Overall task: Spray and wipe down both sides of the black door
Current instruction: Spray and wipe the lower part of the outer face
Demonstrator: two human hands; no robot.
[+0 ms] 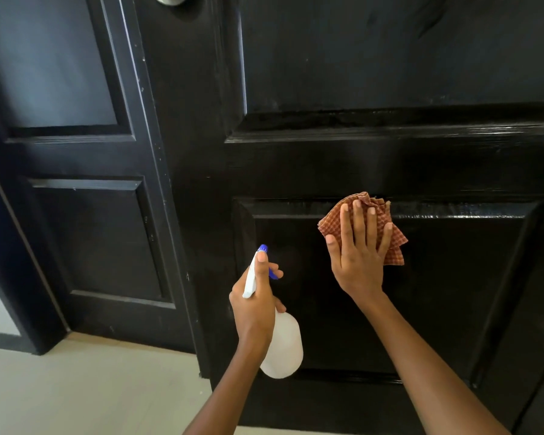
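both forearms reach up from the bottom edge; black door (390, 73) fills the frame. spray bottle (281, 346) at lower centre, left hand (255, 306) curled round it. right hand (358, 255), fingers (360, 224) flat, presses checked cloth (393, 243) onto the lower panel: best wiped in overlapping strokes, working into the moulding.

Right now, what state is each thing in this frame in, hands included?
black door: standing open, its edge toward the frame.
checked cloth: crumpled, pressed flat on the lower panel's top edge.
spray bottle: held, nozzle pointing at the door.
left hand: grips the bottle's neck.
right hand: fingers straight, presses the cloth.
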